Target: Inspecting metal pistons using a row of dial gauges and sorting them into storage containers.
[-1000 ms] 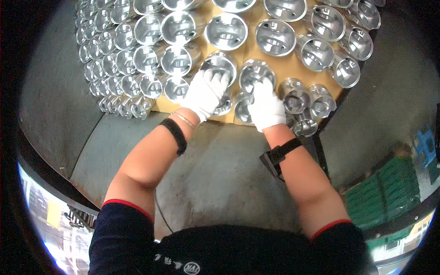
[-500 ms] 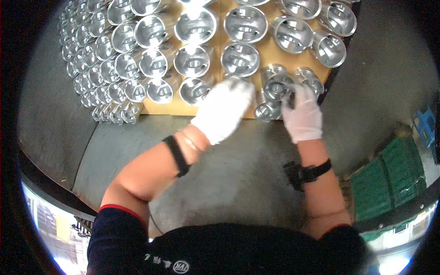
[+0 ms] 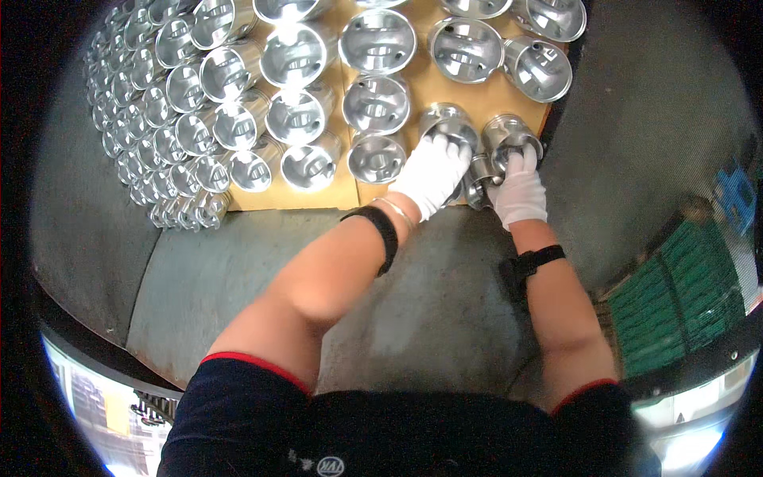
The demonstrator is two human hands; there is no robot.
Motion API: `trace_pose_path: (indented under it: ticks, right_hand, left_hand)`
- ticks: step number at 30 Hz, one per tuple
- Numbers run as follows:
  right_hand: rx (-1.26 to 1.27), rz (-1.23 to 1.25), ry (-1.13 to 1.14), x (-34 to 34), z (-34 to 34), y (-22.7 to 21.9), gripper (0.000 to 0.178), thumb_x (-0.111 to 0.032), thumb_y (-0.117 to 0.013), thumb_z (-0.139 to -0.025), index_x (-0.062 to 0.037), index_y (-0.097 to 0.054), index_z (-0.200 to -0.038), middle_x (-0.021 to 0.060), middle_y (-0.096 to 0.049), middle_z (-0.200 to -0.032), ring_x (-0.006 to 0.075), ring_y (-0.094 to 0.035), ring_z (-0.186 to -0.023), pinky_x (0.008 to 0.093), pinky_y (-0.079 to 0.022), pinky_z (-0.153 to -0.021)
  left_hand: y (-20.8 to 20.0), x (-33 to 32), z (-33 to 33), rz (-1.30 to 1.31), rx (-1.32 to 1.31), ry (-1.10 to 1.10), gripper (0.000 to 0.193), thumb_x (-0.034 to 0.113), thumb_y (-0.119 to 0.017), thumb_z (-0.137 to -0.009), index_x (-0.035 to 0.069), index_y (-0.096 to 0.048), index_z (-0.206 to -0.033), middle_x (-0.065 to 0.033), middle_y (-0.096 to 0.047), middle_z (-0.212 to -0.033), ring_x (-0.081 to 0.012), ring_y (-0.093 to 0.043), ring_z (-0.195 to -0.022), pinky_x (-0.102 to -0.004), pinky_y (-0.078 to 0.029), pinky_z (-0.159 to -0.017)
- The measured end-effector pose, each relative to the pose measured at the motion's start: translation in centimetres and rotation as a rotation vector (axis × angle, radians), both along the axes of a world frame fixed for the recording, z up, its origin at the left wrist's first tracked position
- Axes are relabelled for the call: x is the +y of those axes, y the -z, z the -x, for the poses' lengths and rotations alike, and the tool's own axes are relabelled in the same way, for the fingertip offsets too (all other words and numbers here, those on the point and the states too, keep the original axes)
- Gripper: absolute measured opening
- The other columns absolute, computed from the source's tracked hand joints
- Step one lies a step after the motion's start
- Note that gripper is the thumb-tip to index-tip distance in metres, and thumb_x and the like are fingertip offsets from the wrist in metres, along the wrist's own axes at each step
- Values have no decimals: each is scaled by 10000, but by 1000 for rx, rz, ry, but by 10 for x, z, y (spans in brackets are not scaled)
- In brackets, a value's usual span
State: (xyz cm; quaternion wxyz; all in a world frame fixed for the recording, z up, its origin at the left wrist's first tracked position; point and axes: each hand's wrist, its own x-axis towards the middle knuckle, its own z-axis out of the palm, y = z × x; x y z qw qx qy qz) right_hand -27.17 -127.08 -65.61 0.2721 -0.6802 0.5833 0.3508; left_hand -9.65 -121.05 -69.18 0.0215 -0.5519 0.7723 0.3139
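Observation:
Silvery metal cups that look like engine pistons stand in rows, hollow ends up, on a tan cardboard sheet. With its white-gloved fingers hooked over the near rim, my left hand grips a piston in the front row. To its right my right hand, also gloved, has its fingers inside another piston at the board's right edge and grips its near wall. Between both hands a smaller metal piece is partly hidden. The left piston beside my left hand is untouched.
Many more pistons fill the board to the left and back. Grey panels wall the work area, with a dark grey surface in front of the board. At the right lie green mesh and a blue object.
My left hand has moved right, from the neighbouring front-row piston to the one it now grips. My right fingers have gone into the right-hand piston. The whole view has shifted a little.

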Motion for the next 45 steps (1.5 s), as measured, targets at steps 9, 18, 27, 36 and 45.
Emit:
trace_pose_path:
  ticks: [9,18,27,36,45]
  right_hand:
    - [-55,36,57,-27,-16,10,580,-125,-726,-812,-109,-427,-1309,155,-347,-1539,439,-636,-1059,507,-530,-932]
    - [-110,87,53,-24,-19,-94,780,-178,-673,-849,-170,-283,-1525,141,-302,-1564,370,-607,-1167,445,-515,-986]
    - [-88,-41,159,-42,-24,-276,557,-332,-593,-891,-116,-521,-1399,202,-575,-1365,357,-569,-1245,436,-454,-1053]
    - [-206,112,80,-7,31,-384,498,-307,-673,-869,-101,-607,-1318,167,-670,-1241,317,-637,-1154,393,-494,-1004]
    - [-393,174,-91,115,30,-428,472,-349,-623,-884,-120,-620,-1297,205,-637,-1280,358,-607,-1187,420,-476,-1023]
  left_hand:
    - [-5,-26,-7,99,-52,-159,395,145,-502,-885,35,-571,-1258,-126,-625,-1003,-287,-582,-965,-411,-459,-867]
    - [-185,5,-63,-367,213,-219,687,91,-628,-793,-21,-406,-1433,-243,-523,-1335,-408,-555,-1129,-465,-452,-982]
    - [-462,83,-149,-291,-6,-558,546,244,-682,-864,54,-513,-1346,-198,-625,-1225,-383,-612,-1079,-456,-503,-927]
    - [-744,110,-166,360,780,-314,263,86,-697,-727,49,-740,-983,-122,-719,-872,-309,-692,-728,-400,-553,-708]
    - [-773,309,-129,559,458,-601,221,49,-674,-783,37,-703,-1002,-140,-693,-914,-292,-679,-810,-387,-537,-739]
